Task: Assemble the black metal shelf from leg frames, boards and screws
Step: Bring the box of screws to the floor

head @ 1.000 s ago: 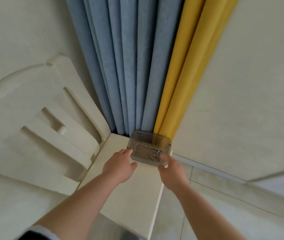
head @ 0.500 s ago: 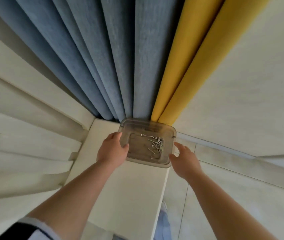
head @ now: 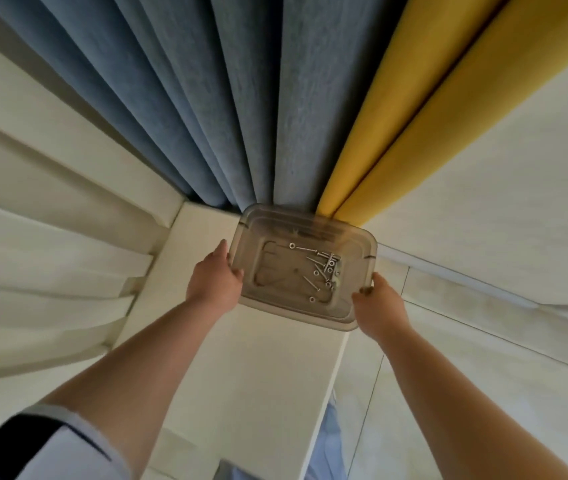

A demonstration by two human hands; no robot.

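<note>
Cabinet-top tray (head: 301, 268): R hand (head: 381, 306) now gripping

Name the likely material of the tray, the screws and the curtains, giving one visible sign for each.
Tray: probably smoky translucent plastic, since the surface beneath shows through.
Screws: likely bare metal, silvery and glinting.
Curtains: woven fabric, matte, hanging in soft folds.

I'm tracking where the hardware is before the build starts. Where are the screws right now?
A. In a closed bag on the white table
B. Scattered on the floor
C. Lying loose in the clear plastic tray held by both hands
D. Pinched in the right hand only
C: the screws lie loose in the clear plastic tray, which the left hand and right hand grip at opposite edges.
</note>
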